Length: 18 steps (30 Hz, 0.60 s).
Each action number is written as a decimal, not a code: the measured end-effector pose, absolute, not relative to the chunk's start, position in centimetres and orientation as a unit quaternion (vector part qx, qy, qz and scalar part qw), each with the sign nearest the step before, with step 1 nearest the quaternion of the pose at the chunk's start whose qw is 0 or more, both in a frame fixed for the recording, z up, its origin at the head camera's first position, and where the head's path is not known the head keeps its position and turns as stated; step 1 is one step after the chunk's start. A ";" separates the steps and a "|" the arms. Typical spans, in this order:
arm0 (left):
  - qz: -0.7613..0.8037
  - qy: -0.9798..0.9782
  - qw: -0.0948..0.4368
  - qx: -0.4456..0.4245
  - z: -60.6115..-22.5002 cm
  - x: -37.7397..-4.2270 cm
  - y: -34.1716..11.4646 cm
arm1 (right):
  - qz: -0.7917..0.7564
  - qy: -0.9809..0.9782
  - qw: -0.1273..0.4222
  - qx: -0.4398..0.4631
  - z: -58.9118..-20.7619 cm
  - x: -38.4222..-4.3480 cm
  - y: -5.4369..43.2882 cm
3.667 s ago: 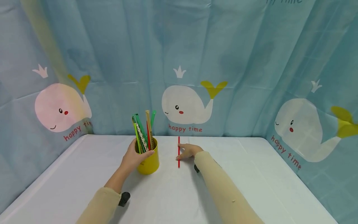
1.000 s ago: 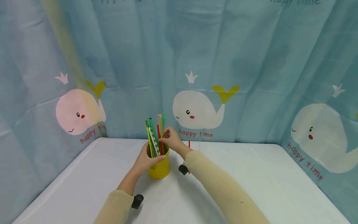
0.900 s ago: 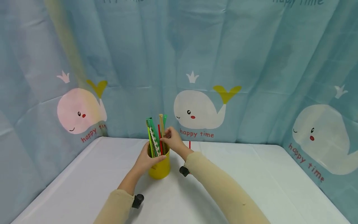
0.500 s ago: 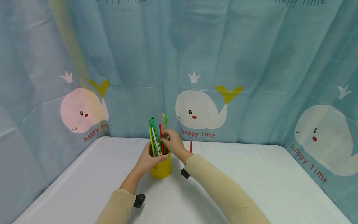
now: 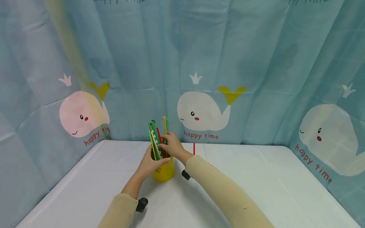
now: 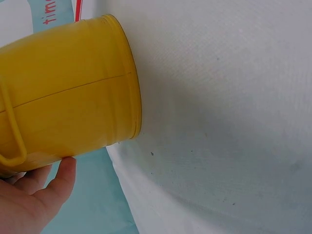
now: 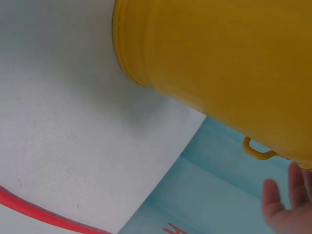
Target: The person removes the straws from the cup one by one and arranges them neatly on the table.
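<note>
A small yellow bucket (image 5: 163, 173) stands upright on the white tabletop, filled with several straws (image 5: 154, 136) in green, tan, white-patterned and red. My left hand (image 5: 149, 163) grips the bucket near its rim, thumb across the front. In the left wrist view some of the left fingers (image 6: 56, 187) lie against its side. My right hand (image 5: 174, 147) is over the opening, its thumb and index fingertips at a leaning red straw (image 5: 159, 133), which they appear to pinch. The straws' lower ends are hidden inside the bucket. Loosely bent right fingers (image 7: 282, 200) show beyond a side loop.
A thin red strip or straw (image 5: 194, 148) lies on the table right of the bucket, partly covered by my right arm. Behind the table (image 5: 251, 180) hangs a blue curtain (image 5: 137, 63) printed with whales.
My right hand has gone from the red strip on the table to the straws. In the last half second it shifts left and the red straw leans left. My left hand keeps hold of the bucket.
</note>
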<state>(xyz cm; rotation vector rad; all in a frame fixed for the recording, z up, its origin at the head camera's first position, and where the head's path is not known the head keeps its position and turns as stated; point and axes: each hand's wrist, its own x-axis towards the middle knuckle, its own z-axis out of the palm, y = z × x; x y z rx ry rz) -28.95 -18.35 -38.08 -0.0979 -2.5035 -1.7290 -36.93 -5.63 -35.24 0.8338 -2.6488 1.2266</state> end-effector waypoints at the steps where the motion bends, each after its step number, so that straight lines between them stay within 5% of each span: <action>1: -0.568 -0.821 0.048 -0.034 -38.0 -28.9 -18.4 | 0.408 -0.869 0.051 0.275 -35.2 -37.0 -5.7; 18: -0.564 -0.822 0.051 -0.058 -37.8 -29.1 -18.7 | 0.498 -0.842 0.033 0.207 -34.2 -35.5 -3.1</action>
